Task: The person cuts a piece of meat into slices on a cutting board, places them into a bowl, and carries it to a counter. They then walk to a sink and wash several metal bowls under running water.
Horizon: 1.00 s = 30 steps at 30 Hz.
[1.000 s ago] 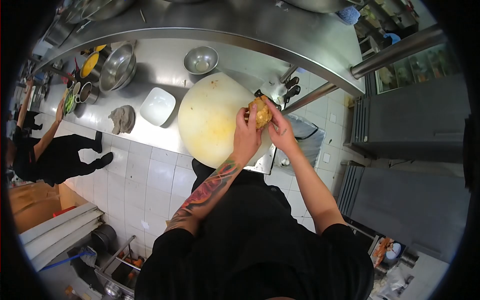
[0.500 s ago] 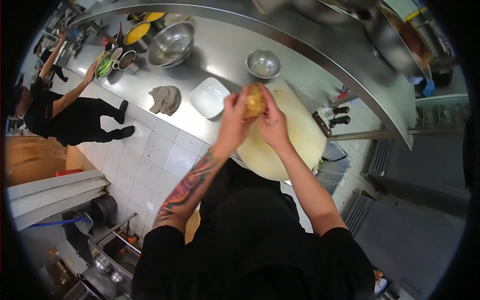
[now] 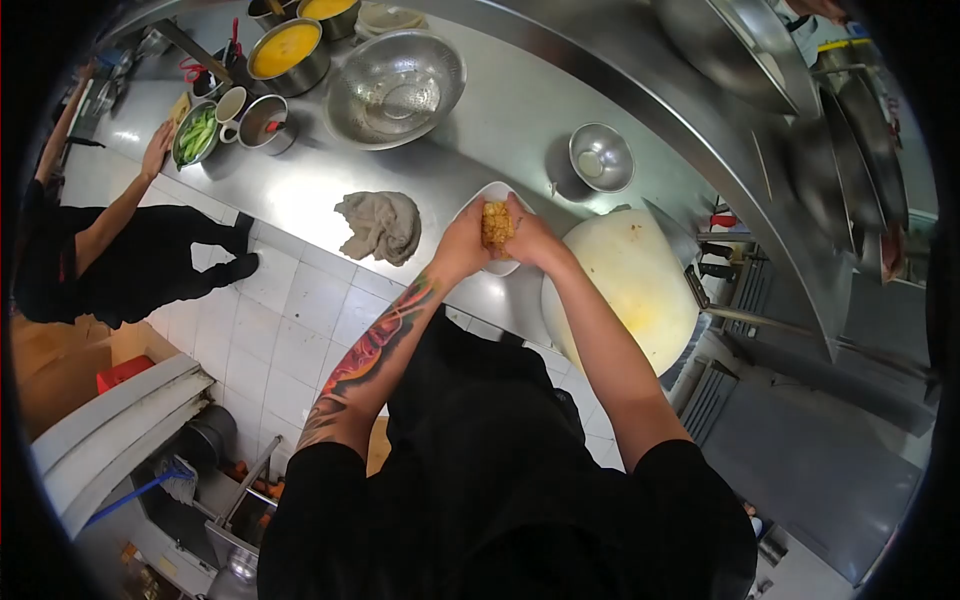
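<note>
My left hand point(image 3: 463, 246) and my right hand point(image 3: 532, 242) are cupped around a golden, crumbly clump of food point(image 3: 497, 226), closed on it from both sides. The exact kind of food cannot be made out. Beneath it is a white dish point(image 3: 502, 268), mostly covered by the hands; whether the clump rests on its bottom is hidden. To the right of my right hand lies a round, pale cutting board point(image 3: 640, 300) with a few crumbs on it. A crumpled grey cloth point(image 3: 380, 228) lies left of my left hand.
A small metal bowl point(image 3: 602, 157) and a large metal bowl point(image 3: 395, 90) stand behind. Farther left are a pot of yellow liquid point(image 3: 287, 52) and a bowl of green vegetables point(image 3: 196, 136). Knives point(image 3: 716, 262) sit beyond the board. A co-worker point(image 3: 130, 255) stands left; a metal shelf point(image 3: 640, 90) hangs overhead.
Both hands have carried the clump from the edge of the cutting board leftward and down to the white dish. The camera view has shifted, too.
</note>
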Tool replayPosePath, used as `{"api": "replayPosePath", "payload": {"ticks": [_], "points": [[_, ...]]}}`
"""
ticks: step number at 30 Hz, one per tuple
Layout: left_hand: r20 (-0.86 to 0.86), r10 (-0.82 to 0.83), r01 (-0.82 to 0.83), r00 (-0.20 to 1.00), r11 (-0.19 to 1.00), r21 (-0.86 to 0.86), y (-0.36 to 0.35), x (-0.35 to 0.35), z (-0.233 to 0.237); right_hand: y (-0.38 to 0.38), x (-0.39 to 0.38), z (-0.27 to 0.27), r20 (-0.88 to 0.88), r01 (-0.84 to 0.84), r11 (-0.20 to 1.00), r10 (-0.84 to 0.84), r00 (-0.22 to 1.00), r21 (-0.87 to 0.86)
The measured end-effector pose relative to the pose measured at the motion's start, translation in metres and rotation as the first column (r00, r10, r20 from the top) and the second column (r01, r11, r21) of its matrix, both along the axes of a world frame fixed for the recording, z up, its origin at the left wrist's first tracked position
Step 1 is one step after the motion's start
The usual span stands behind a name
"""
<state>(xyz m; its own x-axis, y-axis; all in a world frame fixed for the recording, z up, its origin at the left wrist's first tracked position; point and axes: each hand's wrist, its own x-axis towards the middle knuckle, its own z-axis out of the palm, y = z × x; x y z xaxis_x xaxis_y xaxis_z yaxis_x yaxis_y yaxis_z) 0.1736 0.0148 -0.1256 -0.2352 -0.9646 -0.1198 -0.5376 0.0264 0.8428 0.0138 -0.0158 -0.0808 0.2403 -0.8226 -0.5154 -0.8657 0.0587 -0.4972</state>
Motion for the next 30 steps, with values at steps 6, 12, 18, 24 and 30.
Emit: {"api": "replayPosePath", "payload": {"ticks": [6,12,18,24,30], "points": [[-0.075,0.077,-0.074,0.994,0.996,0.04,0.012,0.004,0.015,0.009,0.0,0.005,0.047,0.119,0.993,-0.119,0.992,-0.005],[-0.023,0.105,-0.106,0.994,0.994,-0.032,0.017,0.002,0.016,0.018,0.014,0.027,-0.039,0.181,0.982,-0.179,0.983,0.045],[-0.13,0.116,-0.114,0.985,0.993,0.022,0.018,0.008,0.014,0.025,0.002,0.016,0.094,0.167,0.984,-0.16,0.983,-0.068],[-0.058,0.105,-0.109,0.993,0.992,-0.069,0.024,0.004,0.017,0.031,0.007,0.011,-0.034,0.084,0.981,-0.092,0.995,-0.177],[0.003,0.112,-0.11,0.994,0.986,-0.129,0.025,0.002,0.019,0.031,0.008,0.019,-0.064,0.101,0.988,-0.109,0.992,-0.119]]}}
